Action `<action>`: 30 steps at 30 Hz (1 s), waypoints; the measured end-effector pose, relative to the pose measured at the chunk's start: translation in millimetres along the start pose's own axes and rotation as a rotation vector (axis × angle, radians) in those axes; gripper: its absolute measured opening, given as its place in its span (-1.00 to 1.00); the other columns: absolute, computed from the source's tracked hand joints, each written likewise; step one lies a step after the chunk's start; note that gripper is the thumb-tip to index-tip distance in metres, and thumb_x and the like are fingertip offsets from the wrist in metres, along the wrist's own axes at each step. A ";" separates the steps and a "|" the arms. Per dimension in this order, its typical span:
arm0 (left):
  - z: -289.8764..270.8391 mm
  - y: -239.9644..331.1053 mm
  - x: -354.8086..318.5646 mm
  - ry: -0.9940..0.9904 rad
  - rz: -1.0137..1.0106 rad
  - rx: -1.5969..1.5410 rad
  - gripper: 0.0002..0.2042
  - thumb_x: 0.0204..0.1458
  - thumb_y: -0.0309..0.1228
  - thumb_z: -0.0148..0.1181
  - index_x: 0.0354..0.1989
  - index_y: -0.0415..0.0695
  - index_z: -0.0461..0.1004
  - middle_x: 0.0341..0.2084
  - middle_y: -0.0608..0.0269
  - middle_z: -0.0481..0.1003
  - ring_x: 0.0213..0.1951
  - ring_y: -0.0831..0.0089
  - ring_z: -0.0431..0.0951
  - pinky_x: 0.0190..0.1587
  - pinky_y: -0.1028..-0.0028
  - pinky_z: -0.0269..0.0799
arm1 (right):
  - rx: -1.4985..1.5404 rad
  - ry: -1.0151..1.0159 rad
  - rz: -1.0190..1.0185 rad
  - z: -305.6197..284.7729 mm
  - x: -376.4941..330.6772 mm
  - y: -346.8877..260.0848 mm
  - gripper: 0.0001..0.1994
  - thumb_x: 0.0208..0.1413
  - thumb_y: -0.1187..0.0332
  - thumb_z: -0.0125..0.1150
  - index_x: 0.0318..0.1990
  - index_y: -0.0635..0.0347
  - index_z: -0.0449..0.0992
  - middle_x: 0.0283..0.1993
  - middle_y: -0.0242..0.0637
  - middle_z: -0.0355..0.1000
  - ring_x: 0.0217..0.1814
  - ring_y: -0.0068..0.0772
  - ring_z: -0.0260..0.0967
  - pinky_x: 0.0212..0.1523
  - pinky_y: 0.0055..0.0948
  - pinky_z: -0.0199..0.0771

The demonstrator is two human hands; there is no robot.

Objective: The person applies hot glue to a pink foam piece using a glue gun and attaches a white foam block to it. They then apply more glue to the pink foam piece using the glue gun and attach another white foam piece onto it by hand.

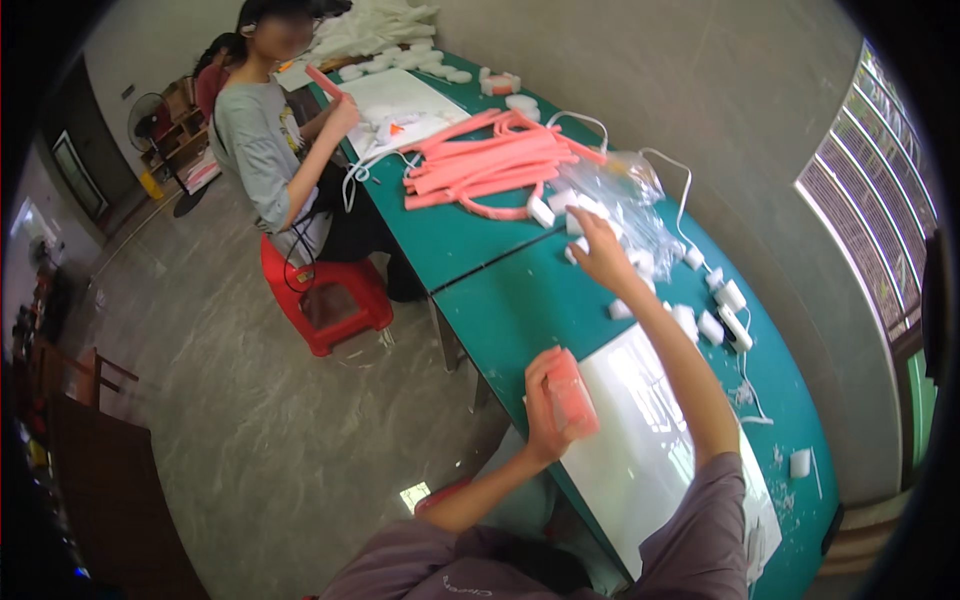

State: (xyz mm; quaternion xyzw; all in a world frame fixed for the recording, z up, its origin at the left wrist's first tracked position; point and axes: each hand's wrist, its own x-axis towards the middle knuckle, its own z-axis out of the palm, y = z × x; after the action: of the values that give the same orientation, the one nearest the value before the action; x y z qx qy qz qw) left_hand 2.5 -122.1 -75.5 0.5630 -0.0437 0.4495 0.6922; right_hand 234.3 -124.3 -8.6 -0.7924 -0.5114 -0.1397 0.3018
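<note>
Pink block [574,398], green tabletop [525,305]

This is looking like a small handwork workshop, where green tables [530,305] are standing end to end along a bare grey wall [700,120] and pink foam strips [490,165], white foam pieces [685,322] and clear plastic bags [640,225] are lying heaped or scattered on them. A co-worker [255,130] is sitting at the same row on a red plastic stool [368,290], holding up a pink strip [322,82] beside a white board [420,95], and another white board [625,440] is lying at the near end. Farther back, a fan [150,116] is standing near a shelf [185,150], while on the right bars [868,180] are crossing the window
</note>
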 end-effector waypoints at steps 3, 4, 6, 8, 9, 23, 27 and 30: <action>-0.2 -5.5 -2.3 -0.061 -0.011 0.050 -0.21 -0.31 -0.18 0.29 0.09 -0.25 0.02 0.07 0.01 0.05 0.11 0.19 0.12 0.12 0.28 0.09 | -0.038 0.006 -0.061 49.2 22.0 30.2 -0.36 -0.20 0.53 0.17 0.12 0.14 0.09 0.03 0.12 0.17 0.01 0.19 0.13 0.03 -0.08 0.18; 0.9 -6.6 -3.4 -0.054 0.003 0.061 -0.21 -0.31 -0.18 0.29 0.09 -0.25 0.02 0.07 0.01 0.05 0.11 0.19 0.12 0.12 0.28 0.09 | -0.100 0.023 0.031 61.0 23.1 39.3 -0.35 -0.20 0.51 0.17 0.13 0.12 0.08 0.02 0.13 0.16 0.01 0.22 0.13 0.02 -0.06 0.18; 0.0 -5.1 -7.9 -0.085 -0.060 0.070 -0.24 -0.32 -0.27 0.30 0.08 -0.25 0.03 0.07 0.00 0.05 0.11 0.17 0.12 0.12 0.28 0.09 | -0.169 0.018 0.162 75.6 29.8 39.7 -0.40 -0.19 0.49 0.18 0.10 0.12 0.14 -0.01 0.12 0.18 -0.04 0.22 0.15 -0.04 -0.05 0.25; 0.1 -4.2 -8.6 -0.094 -0.071 0.087 -0.25 -0.30 -0.23 0.27 0.08 -0.22 0.02 0.07 0.00 0.03 0.09 0.18 0.13 0.11 0.27 0.09 | -0.218 -0.012 0.149 83.2 33.2 51.3 -0.44 -0.19 0.49 0.19 0.06 0.14 0.17 -0.04 0.10 0.20 -0.07 0.17 0.18 -0.08 -0.07 0.27; 0.9 -3.9 -8.6 -0.113 -0.089 0.092 -0.26 -0.28 -0.20 0.24 0.08 -0.20 0.00 0.06 -0.01 0.01 0.08 0.20 0.14 0.10 0.26 0.08 | -0.278 -0.042 0.149 86.6 34.8 57.8 -0.48 -0.19 0.48 0.19 0.03 0.15 0.21 -0.06 0.07 0.21 -0.09 0.12 0.20 -0.12 -0.08 0.29; 3.3 5.4 -4.8 -0.130 0.036 0.241 -0.29 -0.35 -0.32 0.29 0.04 -0.23 0.09 0.05 -0.01 0.11 0.08 0.13 0.15 0.10 0.23 0.11 | -0.188 0.036 0.097 93.3 50.2 40.0 -0.72 -0.26 0.49 0.21 -0.35 0.12 0.26 -0.27 -0.22 0.29 -0.13 -0.11 0.25 -0.27 -0.13 0.20; 5.2 9.8 -7.1 -0.137 0.108 0.309 -0.30 -0.36 -0.31 0.31 0.03 -0.23 0.12 0.03 -0.02 0.15 0.07 0.10 0.16 0.10 0.24 0.08 | -0.275 0.116 0.215 94.5 45.6 31.1 -0.66 -0.26 0.50 0.21 -0.27 0.10 0.26 -0.27 -0.19 0.28 -0.13 -0.11 0.24 -0.29 -0.14 0.18; 0.5 -1.8 -8.1 -0.076 0.015 0.140 -0.29 -0.29 -0.18 0.29 0.04 -0.25 0.11 0.02 -0.03 0.17 0.07 0.11 0.17 0.11 0.26 0.07 | -0.119 0.141 0.152 54.7 42.2 2.4 -0.63 -0.21 0.51 0.14 -0.16 0.13 0.26 -0.24 -0.14 0.27 -0.12 -0.06 0.25 -0.24 -0.14 0.22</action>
State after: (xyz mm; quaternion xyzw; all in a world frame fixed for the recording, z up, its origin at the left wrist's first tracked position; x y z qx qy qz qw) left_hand -0.8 -127.1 -81.2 0.6263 -0.0427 0.4347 0.6457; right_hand 250.2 -60.4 -29.7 -0.8337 -0.4180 -0.2019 0.2992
